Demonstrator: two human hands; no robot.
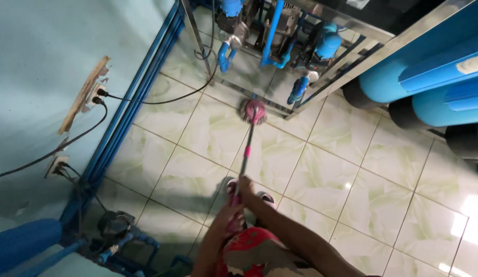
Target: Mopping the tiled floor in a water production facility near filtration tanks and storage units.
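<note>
The person stands on a glossy tiled floor [352, 169] and holds a mop [247, 149] out in front of the body with both hands. The right hand [244, 185] sits higher on the handle, its fingers wrapped round the shaft just above a pair of pale shoes [265, 197]. The left hand [230, 219] grips lower down, nearer the waist, clenched on the pink end of the handle. Set apart like this, the two hands can steer the long pole and press it down at once.

The mop's round pink head [254, 111] lies flat on the tiles at the far end of the pole, right against the foot of a metal frame [311, 87]. It touches or nearly touches the frame's lower rail; which one is hard to tell from this height. The pole slopes away from the person, so the head reaches the edge while the feet stay back.

Inside the frame stand blue pipes [272, 31] and pump fittings. To the right, large blue tanks [418, 77] lie on dark bases. On the pale wall to the left, black cables [146, 100] run from a socket strip [90, 92] across to the equipment, hanging above the floor. Another pump [115, 225] sits low at the left.
</note>
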